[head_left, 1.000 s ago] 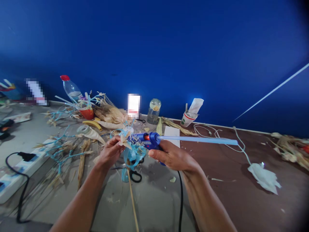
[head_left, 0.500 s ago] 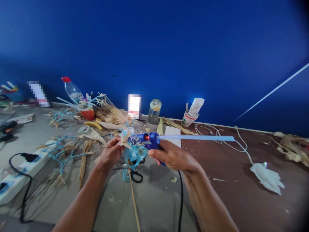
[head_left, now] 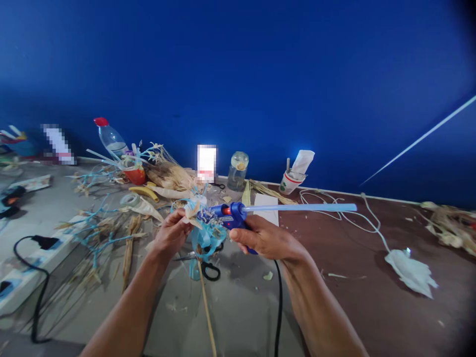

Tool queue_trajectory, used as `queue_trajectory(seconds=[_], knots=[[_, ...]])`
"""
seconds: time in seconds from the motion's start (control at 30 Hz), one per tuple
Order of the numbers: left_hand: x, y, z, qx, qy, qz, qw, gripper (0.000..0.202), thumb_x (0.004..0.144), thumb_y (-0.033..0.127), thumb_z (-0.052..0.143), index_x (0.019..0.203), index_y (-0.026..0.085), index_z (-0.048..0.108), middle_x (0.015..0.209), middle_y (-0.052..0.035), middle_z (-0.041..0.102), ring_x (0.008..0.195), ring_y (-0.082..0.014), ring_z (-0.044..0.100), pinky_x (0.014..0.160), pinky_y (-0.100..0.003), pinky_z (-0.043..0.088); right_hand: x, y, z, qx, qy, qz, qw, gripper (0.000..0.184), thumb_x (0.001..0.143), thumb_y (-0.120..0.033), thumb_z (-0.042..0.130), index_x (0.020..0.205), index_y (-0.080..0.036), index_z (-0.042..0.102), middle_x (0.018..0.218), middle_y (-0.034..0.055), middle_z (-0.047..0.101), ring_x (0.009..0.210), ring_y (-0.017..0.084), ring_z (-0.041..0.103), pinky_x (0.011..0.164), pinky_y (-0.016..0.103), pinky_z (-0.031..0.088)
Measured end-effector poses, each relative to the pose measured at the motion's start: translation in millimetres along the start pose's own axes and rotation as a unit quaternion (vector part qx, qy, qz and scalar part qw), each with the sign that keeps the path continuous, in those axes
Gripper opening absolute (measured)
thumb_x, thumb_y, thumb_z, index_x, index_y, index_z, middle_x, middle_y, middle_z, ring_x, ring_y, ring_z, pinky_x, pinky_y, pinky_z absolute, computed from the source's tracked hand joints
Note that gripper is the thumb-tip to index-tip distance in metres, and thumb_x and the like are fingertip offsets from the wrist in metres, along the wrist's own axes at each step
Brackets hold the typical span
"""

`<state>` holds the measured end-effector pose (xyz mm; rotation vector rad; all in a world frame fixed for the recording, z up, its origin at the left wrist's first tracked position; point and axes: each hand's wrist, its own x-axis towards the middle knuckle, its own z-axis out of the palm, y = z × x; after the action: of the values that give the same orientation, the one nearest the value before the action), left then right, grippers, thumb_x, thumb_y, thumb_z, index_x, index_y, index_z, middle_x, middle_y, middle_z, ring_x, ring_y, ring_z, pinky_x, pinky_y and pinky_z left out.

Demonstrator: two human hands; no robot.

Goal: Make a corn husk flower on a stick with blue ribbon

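My right hand (head_left: 266, 238) is wrapped round the handle of a blue glue gun (head_left: 235, 214). A long translucent glue stick (head_left: 305, 207) juts from its back to the right, and a black cord hangs below. My left hand (head_left: 174, 230) pinches a pale dried petal (head_left: 192, 212) at the left of a small bunch of dried flowers. The gun's nozzle is hidden among small purple-grey flowers (head_left: 208, 216). Light-blue ribbon (head_left: 208, 240) loops under the bunch, and a thin tan stick (head_left: 207, 307) runs down from it. Black-handled scissors (head_left: 210, 271) lie below.
Blue-stemmed dried flowers (head_left: 97, 238) and a white power strip (head_left: 40, 265) are on the left. Along the wall stand a red-capped bottle (head_left: 111, 139), a glass jar (head_left: 238, 171) and a paper cup (head_left: 291, 182). A white cable (head_left: 375, 223) and crumpled tissue (head_left: 411, 272) lie right.
The glue stick's rear end has dipped closer to level and shifted slightly up and left as the gun tilts a little. Both hands keep their holds in nearly the same place.
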<state>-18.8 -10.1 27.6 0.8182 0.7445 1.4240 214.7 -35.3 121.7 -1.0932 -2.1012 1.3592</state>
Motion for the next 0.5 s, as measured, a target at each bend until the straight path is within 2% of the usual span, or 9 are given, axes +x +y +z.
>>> queue_trajectory(seconds=[0.2,0.5], knots=[[0.6,-0.8,-0.5,0.008,-0.013,0.008,1.000,0.026,0.049,0.025,0.082,0.061,0.016,0.060,0.050,0.0032,0.054,0.044,-0.0060,0.042,0.044,-0.019,0.030,1.5,4.6,1.6,0.023,0.005,0.005,1.000,0.042,0.082,-0.055,0.047,0.084,-0.015,0.057,0.065,-0.0009,0.053,0.057,0.009,0.048,0.051,0.021,0.034],[1.4,-3.3,-2.1,0.011,-0.026,0.016,0.999,0.021,0.055,0.023,0.079,0.061,0.016,0.060,0.049,0.0038,0.052,0.044,-0.0058,0.042,0.043,-0.019,0.029,2.2,4.9,4.4,0.008,0.028,-0.005,1.000,0.037,0.085,-0.050,0.046,0.073,-0.015,0.053,0.063,-0.0005,0.053,0.055,0.009,0.048,0.051,0.021,0.036]])
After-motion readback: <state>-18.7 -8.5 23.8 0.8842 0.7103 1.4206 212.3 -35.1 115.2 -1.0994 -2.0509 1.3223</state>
